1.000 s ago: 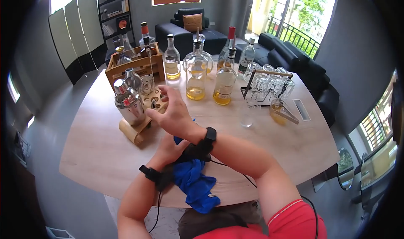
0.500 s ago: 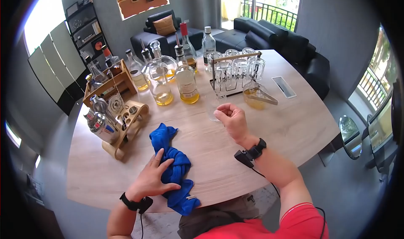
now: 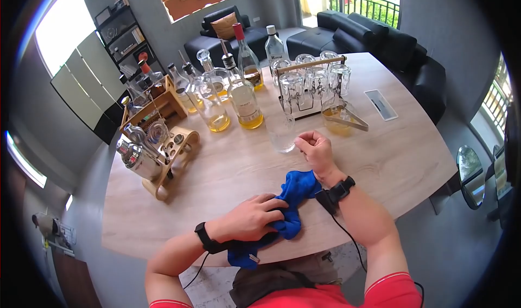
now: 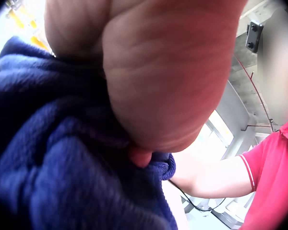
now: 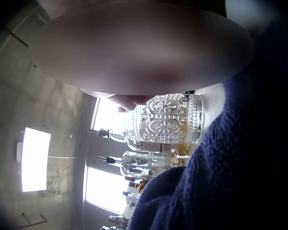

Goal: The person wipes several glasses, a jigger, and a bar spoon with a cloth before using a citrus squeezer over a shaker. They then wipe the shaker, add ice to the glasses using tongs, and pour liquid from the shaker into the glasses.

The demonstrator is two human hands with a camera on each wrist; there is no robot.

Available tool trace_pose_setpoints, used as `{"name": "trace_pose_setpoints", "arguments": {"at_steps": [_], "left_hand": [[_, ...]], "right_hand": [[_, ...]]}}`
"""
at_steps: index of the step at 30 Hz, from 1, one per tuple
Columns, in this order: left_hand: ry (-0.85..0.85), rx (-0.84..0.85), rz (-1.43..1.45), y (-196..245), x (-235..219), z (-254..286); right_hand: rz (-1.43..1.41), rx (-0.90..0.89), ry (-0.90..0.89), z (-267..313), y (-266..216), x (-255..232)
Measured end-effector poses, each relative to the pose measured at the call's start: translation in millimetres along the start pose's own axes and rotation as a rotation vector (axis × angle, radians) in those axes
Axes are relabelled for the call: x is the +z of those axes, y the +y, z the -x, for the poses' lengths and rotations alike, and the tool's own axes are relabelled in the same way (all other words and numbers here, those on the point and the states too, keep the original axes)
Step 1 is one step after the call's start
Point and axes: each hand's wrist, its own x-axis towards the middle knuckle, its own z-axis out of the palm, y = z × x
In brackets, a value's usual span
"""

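Observation:
My left hand (image 3: pixel 252 217) grips a crumpled blue cloth (image 3: pixel 296 191) near the table's front edge, fingers curled into its folds. In the left wrist view, the same cloth (image 4: pixel 62 158) bunches under the palm. My right hand (image 3: pixel 318 155) is beside a clear drinking glass (image 3: pixel 281 132), its fingers curled and the thumb against the index finger; nothing shows between them. The glass stands upright. Seen from the right wrist, the glass (image 5: pixel 163 120) has an embossed pattern, and fingertips overlap its rim end. One end of the cloth reaches the right wrist.
At the left is a wooden bar-tool stand (image 3: pixel 184 145) with a steel shaker (image 3: pixel 138 159). Behind stand a wooden crate of bottles (image 3: pixel 168 104) and several spirit bottles (image 3: pixel 247 99). A rack of upturned glasses (image 3: pixel 315 83) and a bowl with tongs (image 3: pixel 339 118) are at the right.
My right hand moved from the tool stand across to beside the glass. My left hand spread over the cloth, then took hold of it and carried it right.

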Motion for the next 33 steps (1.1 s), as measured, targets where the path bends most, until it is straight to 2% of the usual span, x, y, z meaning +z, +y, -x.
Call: {"name": "trace_pose_setpoints", "arguments": {"at_steps": [3, 7, 8, 9, 11, 13, 15, 16, 17, 18, 19, 21, 22, 23, 25, 27, 29, 32, 33], "left_hand": [[-0.008, -0.012, -0.036, -8, -10, -15], [0.031, -0.152, -0.196, -38, -17, -7], [0.062, -0.219, -0.190, -43, -19, 1], [0.070, -0.281, -0.199, -42, -23, 7], [0.034, -0.488, -0.142, -31, -31, 18], [0.053, -0.547, -0.054, -16, -33, 26], [0.079, -0.617, 0.037, -11, -25, 34], [0.136, -0.591, 0.112, -15, -15, 36], [0.197, -0.565, 0.186, -15, -8, 37], [0.160, -0.684, 0.301, -5, -15, 30], [0.173, -0.692, 0.299, -5, -15, 27], [0.123, -0.674, 0.516, -10, -9, 25], [0.207, -0.607, 0.565, -8, -2, 25], [0.216, -0.604, 0.570, -6, 2, 23], [0.393, -0.432, 0.557, 0, 4, 18], [0.417, -0.411, 0.541, 1, 1, 14], [0.434, -0.437, 0.577, -6, 0, 14], [0.402, -0.526, 0.563, -12, -1, 17], [0.397, -0.571, 0.550, -15, 3, 19]], "right_hand": [[0.010, 0.061, -0.056, 4, -8, -1], [0.171, 0.069, -0.297, 16, -12, 4], [0.247, 0.104, -0.376, 21, -13, 7], [0.243, 0.102, -0.373, 26, -15, 11], [0.487, 0.064, -0.581, 39, -19, 21], [0.743, -0.026, -0.674, 54, -37, 33], [0.972, -0.372, -0.705, 69, -25, 44], [0.969, -0.375, -0.716, 78, -28, 51], [1.155, -0.401, -0.733, 88, -34, 59], [1.341, -0.429, -0.747, 95, -37, 64], [1.356, -0.505, -0.712, 100, -32, 65], [1.389, -0.420, -0.721, 102, -39, 67], [1.396, -0.424, -0.730, 101, -37, 63], [1.359, -0.410, -0.677, 99, -32, 55], [1.333, -0.387, -0.616, 98, -35, 39], [1.275, -0.374, -0.541, 98, -46, 19], [1.268, -0.374, -0.495, 102, -58, -4], [1.356, -0.237, -0.298, 112, -83, -36], [1.367, -0.232, -0.294, 112, -88, -50]]}}
